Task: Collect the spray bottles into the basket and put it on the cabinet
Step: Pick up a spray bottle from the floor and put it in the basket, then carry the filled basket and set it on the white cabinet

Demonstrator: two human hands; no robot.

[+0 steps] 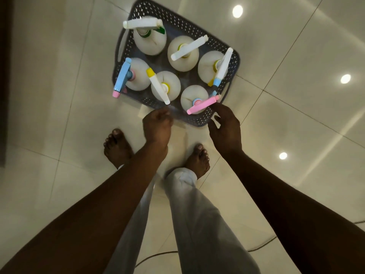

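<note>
Nearest the camera, two bare forearms reach down past pale, loose trouser legs (197,214) and bare feet planted on glossy cream floor tiles (296,119) that mirror round ceiling lights. The left hand (157,126) is curled loosely with its fingers bent inward, closing on nothing, at the near rim of the basket (199,120); whether it touches the rim cannot be told through the blur. The right hand (227,128) is spread open, fingers slack, fingertips just beside the pink trigger head (203,104) of the nearest bottle, holding nothing. The basket is dark grey plastic, rectangular with rounded corners and perforated walls, and sits on the floor. Six round, milky-white spray bottles (183,53) stand upright inside it in two rows, topped with white, blue, pink and yellow nozzles.
</note>
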